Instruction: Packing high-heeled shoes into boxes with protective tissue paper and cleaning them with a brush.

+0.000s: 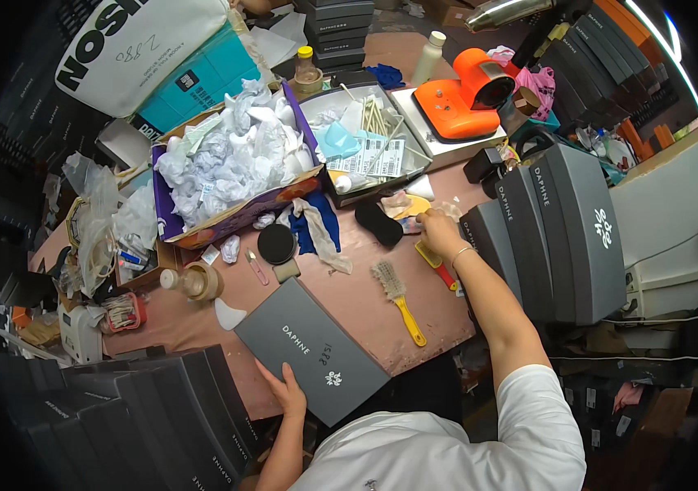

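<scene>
A closed dark grey shoebox [316,360] lies slantwise at the near edge of the pink-brown table. My left hand [285,394] grips its near left edge, the thumb lying over the lid. My right hand [442,233] is stretched out to the right side of the table, its fingers bent down beside a yellow pad [414,206] and light cloth scraps. What its fingertips hold is hidden. Just below that hand lies a brush with a red and yellow handle [439,266]. A yellow-handled bristle brush [400,303] and a black oval pad [378,223] lie to its left.
Grey shoeboxes stand in rows at right [566,237] and lower left [161,417]. A carton of crumpled white paper [234,155], a tray of sticks and labels [373,143] and an orange machine [463,102] line the back. A glass jar [199,282] stands left.
</scene>
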Available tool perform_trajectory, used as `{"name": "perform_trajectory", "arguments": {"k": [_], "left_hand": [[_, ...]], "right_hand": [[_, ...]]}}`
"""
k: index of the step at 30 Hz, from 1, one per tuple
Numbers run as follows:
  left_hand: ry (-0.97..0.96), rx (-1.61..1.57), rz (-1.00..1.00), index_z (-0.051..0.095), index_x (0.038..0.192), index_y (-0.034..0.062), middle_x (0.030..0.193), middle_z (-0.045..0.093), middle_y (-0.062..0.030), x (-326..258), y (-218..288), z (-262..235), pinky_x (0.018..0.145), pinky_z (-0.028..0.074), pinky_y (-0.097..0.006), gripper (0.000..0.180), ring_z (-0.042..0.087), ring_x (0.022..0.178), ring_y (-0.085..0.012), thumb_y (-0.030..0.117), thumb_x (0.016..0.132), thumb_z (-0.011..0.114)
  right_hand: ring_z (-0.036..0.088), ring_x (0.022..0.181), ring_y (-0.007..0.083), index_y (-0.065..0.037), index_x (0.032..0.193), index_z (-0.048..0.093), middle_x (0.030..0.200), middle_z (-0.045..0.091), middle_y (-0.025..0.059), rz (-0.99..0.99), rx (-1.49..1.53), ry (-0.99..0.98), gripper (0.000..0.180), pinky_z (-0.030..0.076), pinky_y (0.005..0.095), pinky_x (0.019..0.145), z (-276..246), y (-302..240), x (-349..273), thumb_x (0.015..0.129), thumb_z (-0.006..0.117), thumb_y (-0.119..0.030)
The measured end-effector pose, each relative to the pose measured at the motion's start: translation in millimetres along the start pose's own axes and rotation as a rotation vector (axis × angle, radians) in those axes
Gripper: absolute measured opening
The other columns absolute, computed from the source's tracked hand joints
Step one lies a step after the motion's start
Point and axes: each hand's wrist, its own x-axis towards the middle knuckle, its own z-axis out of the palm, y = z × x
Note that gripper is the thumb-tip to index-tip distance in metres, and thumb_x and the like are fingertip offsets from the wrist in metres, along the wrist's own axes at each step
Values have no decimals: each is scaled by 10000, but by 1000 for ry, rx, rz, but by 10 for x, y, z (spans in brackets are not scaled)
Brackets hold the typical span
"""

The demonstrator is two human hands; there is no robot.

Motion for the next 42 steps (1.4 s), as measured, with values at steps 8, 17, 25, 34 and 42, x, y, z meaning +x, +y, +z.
{"name": "perform_trajectory", "arguments": {"k": [8, 17, 25, 34, 42], "left_hand": [[-3, 17, 0, 82, 1475, -26, 1445, 292, -273, -6, -27, -37, 1088, 254, -388, 667, 342, 1314, -351, 211, 975, 454], [-379, -96, 336, 343, 1409, -29, 1461, 326, -217, 381, 937, -111, 1093, 275, -407, 566, 324, 1354, -337, 133, 911, 558], [-426, -898, -97, 530, 1167, 15, 1046, 601, -39, 177, 999, -137, 897, 447, -261, 343, 567, 970, -121, 86, 867, 679], [-293, -736, -66, 516, 1217, 28, 1044, 596, -59, 120, 672, -455, 813, 484, -264, 446, 580, 949, -148, 131, 834, 721], [-657, 576, 620, 402, 1413, 147, 1515, 226, -165, -465, 343, -172, 1109, 77, -612, 778, 156, 1414, -354, 471, 762, 678]], "right_hand": [[550, 981, 300, -67, 1017, 600, 1003, 598, 129, 57, 246, 369, 185, 413, 425, 849, 106, 19, 70, 850, 534, -113], [576, 701, 102, -39, 1156, 496, 882, 579, 35, 212, 1879, -240, 220, 498, 267, 631, -743, -1580, -911, 954, 461, -120], [602, 681, 158, -73, 1099, 406, 878, 565, 54, 382, 2047, -559, 258, 535, 308, 605, -401, -2721, -1577, 928, 587, -139], [479, 645, 42, -71, 1012, 452, 788, 507, -9, 102, 1663, -319, 187, 400, 195, 567, -539, -2977, -1668, 934, 588, -171], [514, 809, 314, -3, 1060, 505, 936, 498, 142, -640, 947, 188, 269, 443, 364, 731, -663, -3840, -73, 829, 582, -117]]}}
